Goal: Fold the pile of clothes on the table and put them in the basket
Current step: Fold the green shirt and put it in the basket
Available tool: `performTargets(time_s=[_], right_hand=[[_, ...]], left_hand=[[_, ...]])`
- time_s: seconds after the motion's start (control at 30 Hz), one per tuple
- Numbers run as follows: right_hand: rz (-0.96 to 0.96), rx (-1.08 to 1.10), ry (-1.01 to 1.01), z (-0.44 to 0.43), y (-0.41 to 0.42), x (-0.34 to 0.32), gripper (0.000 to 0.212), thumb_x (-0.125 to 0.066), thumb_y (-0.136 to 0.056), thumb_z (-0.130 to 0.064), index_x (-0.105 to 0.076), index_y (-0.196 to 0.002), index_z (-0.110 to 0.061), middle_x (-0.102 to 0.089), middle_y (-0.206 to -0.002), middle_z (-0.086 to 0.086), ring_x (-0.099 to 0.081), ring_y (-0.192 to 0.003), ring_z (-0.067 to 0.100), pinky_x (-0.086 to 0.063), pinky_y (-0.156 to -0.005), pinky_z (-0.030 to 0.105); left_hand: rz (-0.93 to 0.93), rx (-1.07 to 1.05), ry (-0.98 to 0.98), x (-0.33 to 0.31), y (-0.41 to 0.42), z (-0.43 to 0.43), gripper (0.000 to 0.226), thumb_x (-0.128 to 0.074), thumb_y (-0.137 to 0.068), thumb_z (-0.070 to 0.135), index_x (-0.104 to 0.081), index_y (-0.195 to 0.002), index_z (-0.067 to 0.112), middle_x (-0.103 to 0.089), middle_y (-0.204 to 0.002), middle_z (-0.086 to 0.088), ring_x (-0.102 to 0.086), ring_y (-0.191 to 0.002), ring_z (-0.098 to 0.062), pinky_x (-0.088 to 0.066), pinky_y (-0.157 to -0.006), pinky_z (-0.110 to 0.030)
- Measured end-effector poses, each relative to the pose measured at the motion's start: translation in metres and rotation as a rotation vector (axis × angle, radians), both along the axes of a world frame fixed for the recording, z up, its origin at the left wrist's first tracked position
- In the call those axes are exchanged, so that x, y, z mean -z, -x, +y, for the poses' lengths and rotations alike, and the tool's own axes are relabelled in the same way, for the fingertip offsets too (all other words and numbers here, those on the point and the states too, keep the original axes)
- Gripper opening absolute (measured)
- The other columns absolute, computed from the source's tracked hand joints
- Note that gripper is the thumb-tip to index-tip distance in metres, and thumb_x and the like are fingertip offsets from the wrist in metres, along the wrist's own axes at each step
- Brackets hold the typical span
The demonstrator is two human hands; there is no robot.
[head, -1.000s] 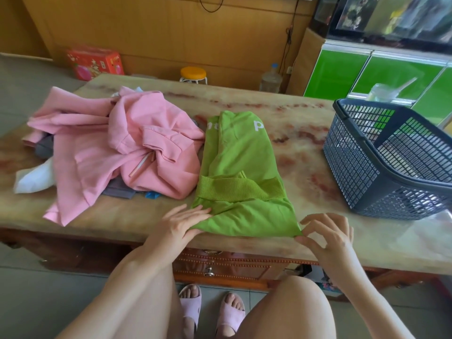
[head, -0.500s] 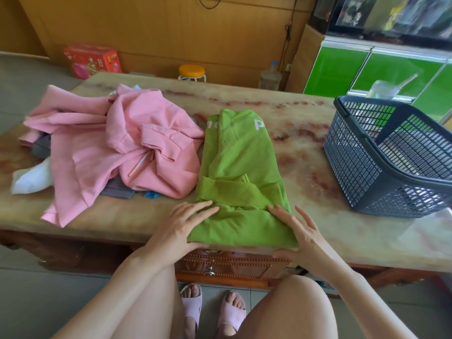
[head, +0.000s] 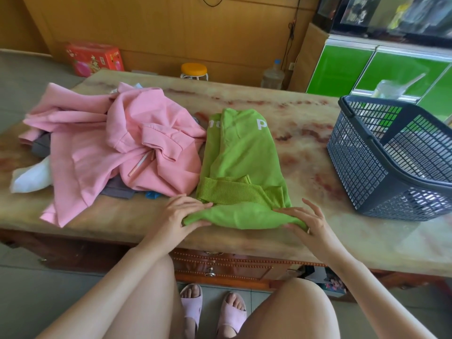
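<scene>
A green sweater (head: 242,162), partly folded with its ribbed cuffs across the front, lies in the middle of the marble table (head: 318,148). My left hand (head: 182,212) pinches its near left corner between thumb and fingers. My right hand (head: 304,220) pinches the near right corner, with the other fingers raised. The near hem is lifted slightly off the table. A pile with a pink hoodie (head: 117,143) on top lies to the left. The dark blue mesh basket (head: 391,162) stands at the right, tilted.
Grey, white and blue garments stick out from under the pink hoodie. Behind the table are a red box (head: 94,57), a yellow stool (head: 194,70) and a water bottle (head: 272,75). Green cabinet doors are at the back right. My knees and slippers are below the table edge.
My hands moved from lying flat on the green sweater's near part to pinching its two near corners. The near hem has bunched and lifted a little.
</scene>
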State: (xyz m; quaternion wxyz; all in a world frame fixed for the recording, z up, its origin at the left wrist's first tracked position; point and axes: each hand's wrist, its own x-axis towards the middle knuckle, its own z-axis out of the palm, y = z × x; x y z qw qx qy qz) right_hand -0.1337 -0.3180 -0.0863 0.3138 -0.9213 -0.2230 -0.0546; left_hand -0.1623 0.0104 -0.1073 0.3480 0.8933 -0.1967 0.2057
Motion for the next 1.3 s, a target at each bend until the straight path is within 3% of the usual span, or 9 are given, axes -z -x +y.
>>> performTargets(time_s=[0.13,0.23,0.43,0.63,0.73,0.83,1.07,1.17,1.3], right_hand=[[0.059,0.079,-0.176,0.01,0.005,-0.04,0.081,-0.04,-0.074,-0.08,-0.069,-0.101,-0.009,-0.056,-0.102,-0.021,-0.028,-0.13,0.006,-0.031,-0.096,0.024],[0.128,0.098,-0.38,0.021,0.001,-0.065,0.071,-0.05,-0.077,-0.072,-0.066,-0.086,-0.003,-0.063,-0.077,-0.004,-0.054,-0.085,0.003,-0.042,-0.068,0.024],[0.367,0.225,-0.524,0.037,-0.012,-0.038,0.048,-0.052,-0.08,-0.057,-0.066,-0.095,-0.014,-0.072,-0.085,0.0,-0.065,-0.08,0.009,-0.05,-0.065,0.03],[0.341,0.211,-0.591,0.031,-0.012,-0.026,0.045,-0.073,-0.079,-0.014,-0.053,-0.118,-0.024,-0.066,-0.103,-0.006,-0.064,-0.084,-0.002,-0.051,-0.065,0.014],[0.269,0.315,-0.554,0.042,-0.023,-0.015,0.044,-0.073,-0.08,-0.016,-0.052,-0.118,-0.023,-0.064,-0.102,-0.007,-0.062,-0.085,0.001,-0.048,-0.064,0.008],[0.232,0.382,-0.526,0.046,-0.027,-0.008,0.044,-0.073,-0.081,-0.019,-0.05,-0.119,-0.023,-0.062,-0.102,-0.005,-0.056,-0.086,-0.002,-0.045,-0.061,0.008],[0.097,0.474,-0.42,0.047,-0.016,-0.004,0.062,-0.075,-0.077,-0.03,-0.042,-0.128,-0.032,-0.054,-0.118,0.001,-0.056,-0.095,0.011,-0.047,-0.08,0.027],[-0.338,0.205,-0.208,0.039,-0.01,-0.013,0.054,-0.07,-0.082,-0.033,-0.048,-0.13,-0.021,-0.045,-0.13,-0.002,-0.042,-0.122,0.014,-0.031,-0.106,0.033],[-0.187,-0.174,0.205,0.021,-0.01,-0.003,0.088,-0.058,-0.072,-0.073,-0.031,-0.144,-0.03,-0.028,-0.152,-0.014,-0.023,-0.141,0.006,-0.009,-0.118,0.034]], left_hand=[[0.044,-0.153,0.243,-0.04,-0.001,-0.005,0.058,-0.045,-0.079,0.071,-0.071,-0.097,0.023,-0.064,-0.082,0.034,-0.058,-0.089,0.003,-0.043,-0.082,-0.012],[0.204,-0.226,0.428,-0.061,-0.009,-0.01,0.053,-0.054,-0.078,0.063,-0.073,-0.084,0.014,-0.06,-0.055,0.022,-0.054,-0.058,0.008,-0.038,-0.054,-0.01],[0.597,-0.422,0.25,-0.034,-0.029,-0.015,0.063,-0.042,-0.077,0.07,-0.056,-0.056,0.012,-0.056,-0.054,-0.008,-0.059,-0.066,-0.03,-0.039,-0.06,-0.035],[0.645,-0.519,0.186,-0.031,-0.05,-0.018,0.062,-0.043,-0.089,0.058,-0.066,-0.084,0.0,-0.067,-0.087,-0.021,-0.061,-0.089,-0.033,-0.043,-0.074,-0.036],[0.518,-0.51,0.236,-0.037,-0.043,-0.021,0.044,-0.051,-0.088,0.051,-0.06,-0.105,0.011,-0.066,-0.105,-0.01,-0.059,-0.102,-0.028,-0.042,-0.078,-0.034],[0.009,-0.346,0.148,-0.042,-0.021,-0.022,0.053,-0.057,-0.09,0.04,-0.045,-0.133,0.011,-0.052,-0.129,-0.006,-0.047,-0.123,-0.02,-0.036,-0.103,-0.027],[0.102,0.002,-0.287,-0.006,-0.002,-0.01,0.081,-0.053,-0.076,0.069,-0.025,-0.145,0.039,-0.018,-0.155,0.005,-0.013,-0.145,-0.014,-0.024,-0.115,-0.038],[0.071,-0.014,-0.365,-0.006,-0.009,-0.003,0.086,-0.059,-0.07,0.064,-0.025,-0.144,0.04,-0.027,-0.152,0.006,-0.028,-0.139,-0.014,-0.03,-0.112,-0.038],[0.063,0.003,-0.362,-0.011,-0.014,0.003,0.091,-0.063,-0.065,0.065,-0.029,-0.145,0.035,-0.036,-0.148,0.008,-0.033,-0.133,-0.006,-0.025,-0.111,-0.03]])
